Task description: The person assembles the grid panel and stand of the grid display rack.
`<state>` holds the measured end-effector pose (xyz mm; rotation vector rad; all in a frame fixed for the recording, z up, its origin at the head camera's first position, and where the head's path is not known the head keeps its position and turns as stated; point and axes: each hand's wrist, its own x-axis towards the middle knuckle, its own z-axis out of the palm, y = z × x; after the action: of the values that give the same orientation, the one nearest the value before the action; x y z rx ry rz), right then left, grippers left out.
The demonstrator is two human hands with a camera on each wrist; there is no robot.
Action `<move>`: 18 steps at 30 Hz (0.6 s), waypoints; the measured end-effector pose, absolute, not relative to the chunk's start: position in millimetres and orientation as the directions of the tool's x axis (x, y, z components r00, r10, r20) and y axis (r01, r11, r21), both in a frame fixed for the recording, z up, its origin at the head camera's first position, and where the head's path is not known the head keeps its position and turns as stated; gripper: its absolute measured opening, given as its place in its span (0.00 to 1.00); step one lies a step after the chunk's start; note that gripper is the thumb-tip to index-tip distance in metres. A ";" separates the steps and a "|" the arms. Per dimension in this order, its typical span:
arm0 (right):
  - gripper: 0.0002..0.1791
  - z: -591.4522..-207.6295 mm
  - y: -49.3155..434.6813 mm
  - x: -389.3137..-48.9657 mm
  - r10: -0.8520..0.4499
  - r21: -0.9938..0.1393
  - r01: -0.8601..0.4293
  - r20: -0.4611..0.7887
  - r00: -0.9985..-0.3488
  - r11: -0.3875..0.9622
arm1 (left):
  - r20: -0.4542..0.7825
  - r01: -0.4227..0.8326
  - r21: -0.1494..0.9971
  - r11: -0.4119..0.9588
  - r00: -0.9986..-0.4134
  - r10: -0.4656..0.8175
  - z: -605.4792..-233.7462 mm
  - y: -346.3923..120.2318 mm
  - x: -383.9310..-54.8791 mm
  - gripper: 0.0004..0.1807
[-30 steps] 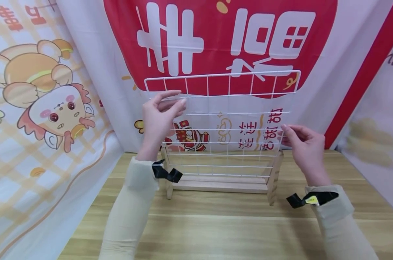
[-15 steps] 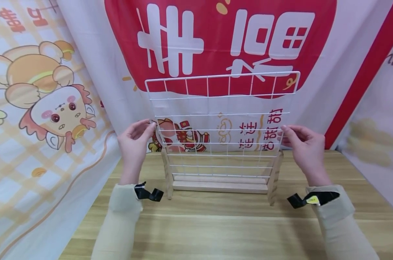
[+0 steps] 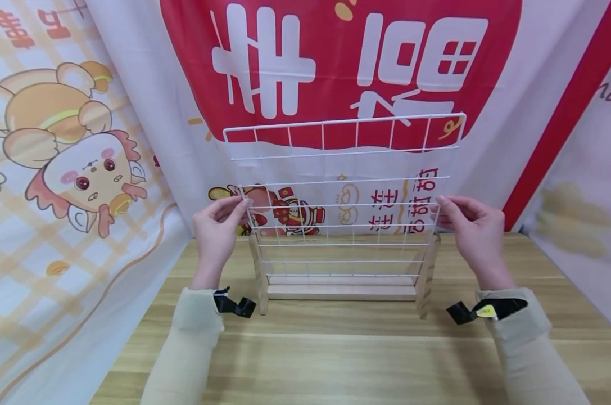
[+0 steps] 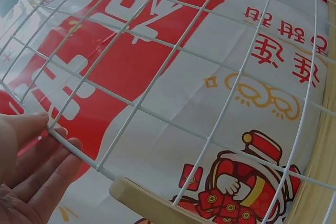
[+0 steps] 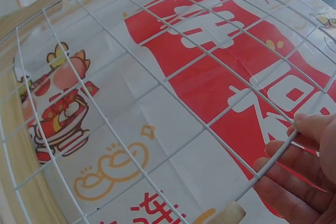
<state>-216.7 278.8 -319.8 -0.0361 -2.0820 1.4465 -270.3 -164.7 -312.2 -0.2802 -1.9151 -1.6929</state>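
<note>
A white wire grid panel (image 3: pixel 345 120) stands upright, its lower part between the two side posts of a pale wooden stand (image 3: pixel 340 291). At the panel's left side my left hand (image 3: pixel 218 228) pinches the edge wire between thumb and fingers, a little above the left post (image 3: pixel 261 281). On the opposite edge, my right hand (image 3: pixel 474 230) pinches the side wire at about the same height, above the right post (image 3: pixel 426 275). The right wrist view shows the thumb on one side of the wire (image 5: pixel 274 160) and the fingers behind it.
The stand rests on a wood-grain table (image 3: pixel 325 360). Close behind the panel hangs a white and red printed cloth (image 3: pixel 335 67). A cartoon-print cloth (image 3: pixel 82 169) covers the left side, and another white cloth (image 3: pixel 588 208) hangs at right.
My left hand has come down from the panel's upper left to its left side edge and now grips it. The panel's top left has sunk slightly. My right hand has stayed in place.
</note>
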 end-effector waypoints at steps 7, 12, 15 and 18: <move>0.25 -326.0 278.5 -214.1 0.353 -0.870 -0.251 0.415 -0.839 0.425 | 0.552 0.527 0.833 0.166 -0.808 -0.205 -319.8 -165.4 -273.7 0.13; 0.24 -331.6 278.6 -214.1 0.358 -0.868 -0.245 0.414 -0.837 0.432 | 0.540 0.519 0.841 0.152 -0.819 -0.193 -323.8 -165.4 -273.2 0.14; 0.24 -334.8 278.3 -213.4 0.358 -0.862 -0.234 0.414 -0.837 0.450 | 0.531 0.511 0.847 0.145 -0.827 -0.187 -326.3 -165.5 -271.6 0.14; 0.24 -338.9 277.9 -213.3 0.354 -0.844 -0.233 0.432 -0.830 0.483 | 0.528 0.508 0.849 0.148 -0.828 -0.188 -328.9 -165.5 -270.1 0.13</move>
<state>-213.3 277.9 -338.9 -0.0991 -2.1639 1.3537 -270.1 -165.5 -328.9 -0.3048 -1.9063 -1.7321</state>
